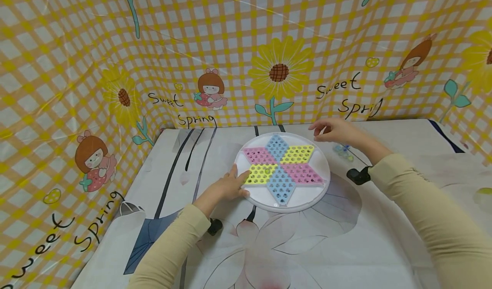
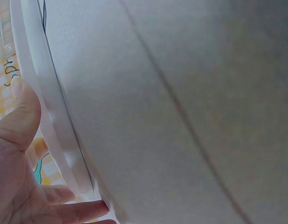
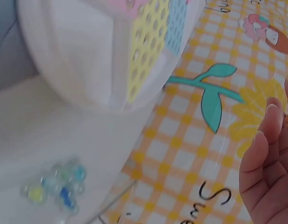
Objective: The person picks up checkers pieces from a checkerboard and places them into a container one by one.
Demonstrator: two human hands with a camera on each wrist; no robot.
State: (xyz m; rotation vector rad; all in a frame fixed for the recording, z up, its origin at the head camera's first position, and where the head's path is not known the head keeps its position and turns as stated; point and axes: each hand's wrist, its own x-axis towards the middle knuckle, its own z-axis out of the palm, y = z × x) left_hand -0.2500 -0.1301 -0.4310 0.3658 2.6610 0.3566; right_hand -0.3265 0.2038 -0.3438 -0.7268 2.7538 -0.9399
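A round white Chinese checkers board point(image 1: 309, 195) with a star of pink, yellow and blue hole panels lies on the table. One marble point(image 1: 267, 170) sits on its near left yellow panel. My left hand point(image 1: 228, 185) rests at the board's left rim, fingers spread; in the left wrist view its thumb and fingers lie along the white rim point(image 2: 51, 107). My right hand point(image 1: 332, 131) hovers beyond the board's far right edge, fingers loosely bent, with nothing visible in them. Below it, several glass marbles point(image 1: 343, 151) lie in a cluster, also seen as clear, yellow and blue marbles point(image 3: 55, 184).
A printed cloth point(image 1: 230, 37) with yellow checks, sunflowers and cartoon girls rises behind and to the left. The table cover point(image 1: 326, 259) is pale with large flower drawings. Black wrist devices point(image 1: 358, 176) are worn on both arms.
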